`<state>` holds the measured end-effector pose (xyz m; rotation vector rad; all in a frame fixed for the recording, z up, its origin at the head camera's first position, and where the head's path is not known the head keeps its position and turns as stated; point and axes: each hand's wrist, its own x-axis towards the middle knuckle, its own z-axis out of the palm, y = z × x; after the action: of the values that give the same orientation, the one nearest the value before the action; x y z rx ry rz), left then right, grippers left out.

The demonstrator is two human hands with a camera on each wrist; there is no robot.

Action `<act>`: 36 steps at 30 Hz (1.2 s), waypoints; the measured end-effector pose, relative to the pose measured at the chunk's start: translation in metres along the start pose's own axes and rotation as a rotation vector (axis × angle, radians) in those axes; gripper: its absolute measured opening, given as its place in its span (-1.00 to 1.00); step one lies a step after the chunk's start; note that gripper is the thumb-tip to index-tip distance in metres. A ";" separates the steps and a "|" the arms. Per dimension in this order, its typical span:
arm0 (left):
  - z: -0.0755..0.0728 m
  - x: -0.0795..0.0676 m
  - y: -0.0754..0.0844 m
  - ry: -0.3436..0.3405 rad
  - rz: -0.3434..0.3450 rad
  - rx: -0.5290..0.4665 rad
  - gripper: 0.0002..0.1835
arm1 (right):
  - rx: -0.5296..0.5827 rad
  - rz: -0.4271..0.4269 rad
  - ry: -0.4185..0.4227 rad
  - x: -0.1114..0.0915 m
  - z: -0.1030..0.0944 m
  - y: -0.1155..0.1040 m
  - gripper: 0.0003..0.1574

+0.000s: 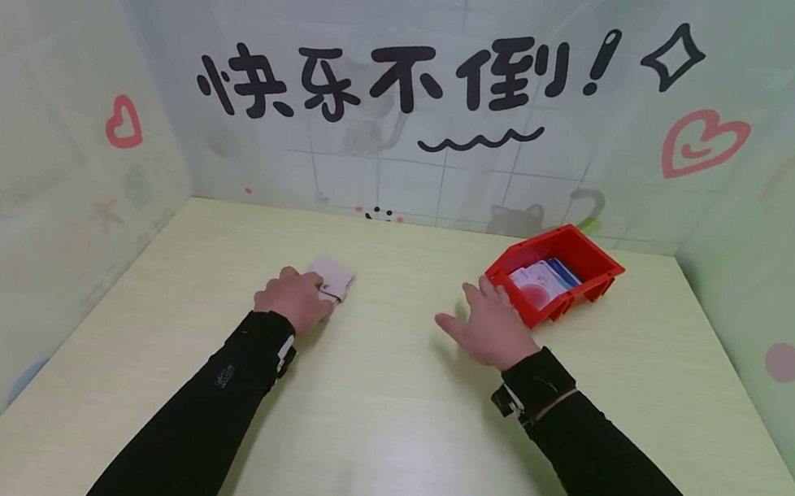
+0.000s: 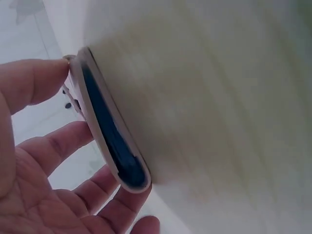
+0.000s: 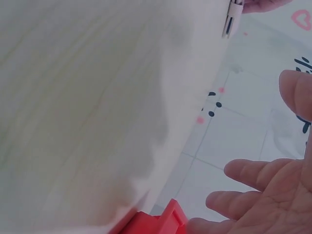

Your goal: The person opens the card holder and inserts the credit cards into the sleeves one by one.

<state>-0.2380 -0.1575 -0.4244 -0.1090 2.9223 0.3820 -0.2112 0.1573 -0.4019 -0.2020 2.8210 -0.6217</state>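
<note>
On the left side of the table, in the head view, my left hand (image 1: 292, 300) grips a small pale pink wallet (image 1: 334, 277) with a strap. The left wrist view shows the thumb at one end of the wallet and fingers along its side and other end, with a dark blue layer (image 2: 111, 131) inside the fold. My right hand (image 1: 493, 328) holds nothing, its fingers spread beside the near left side of a red plastic bin (image 1: 590, 258). The fingertips overlap the bin's rim in the head view.
Inside the bin lie a pink and white packet (image 1: 537, 283) and a blue one (image 1: 562, 272). The bin stands at the back right of the pale wooden table (image 1: 381, 393). Printed panels (image 1: 442, 179) enclose the back and both sides.
</note>
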 end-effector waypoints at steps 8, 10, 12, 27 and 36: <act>0.011 -0.026 0.026 0.008 0.128 0.013 -0.47 | 0.069 0.010 0.018 -0.007 0.003 -0.004 0.03; 0.013 -0.034 0.035 0.005 0.155 0.012 -0.49 | 0.071 0.014 0.021 -0.008 0.004 -0.004 0.00; 0.015 -0.041 0.043 -0.001 0.182 0.012 -0.50 | 0.078 0.022 0.021 -0.009 0.005 -0.005 -0.02; 0.031 -0.073 0.091 -0.119 0.353 0.029 -0.57 | -0.009 0.006 -0.009 -0.019 0.011 -0.020 -0.26; 0.033 -0.087 0.108 -0.126 0.407 -0.018 -0.59 | -0.014 -0.043 -0.042 -0.025 0.021 -0.027 -0.52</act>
<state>-0.1577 -0.0403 -0.4115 0.4956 2.8032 0.4544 -0.1790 0.1291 -0.4034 -0.2755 2.7877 -0.6000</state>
